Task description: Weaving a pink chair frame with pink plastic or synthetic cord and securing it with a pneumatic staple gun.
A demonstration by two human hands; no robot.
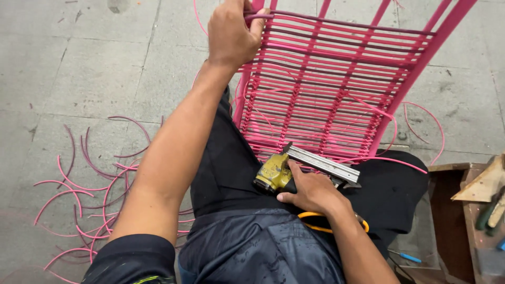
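1. One pink woven-cord panel on a pink metal frame (336, 79) fills the upper centre.
2. The left hand (231, 34), top centre, pinches a cord end tight; keeping it taut seems wise.
3. The right hand (313, 192), lower centre, grasps a yellow staple gun (276, 173) on the lap; pressing it square would help.

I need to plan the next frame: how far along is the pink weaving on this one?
Done: pink cord rows cover most of the visible pink frame. In hand: the left hand grips the top cord at the frame's edge; the right hand holds a yellow staple gun on the lap. Left: loose cord ends hang out; offcuts litter the floor.
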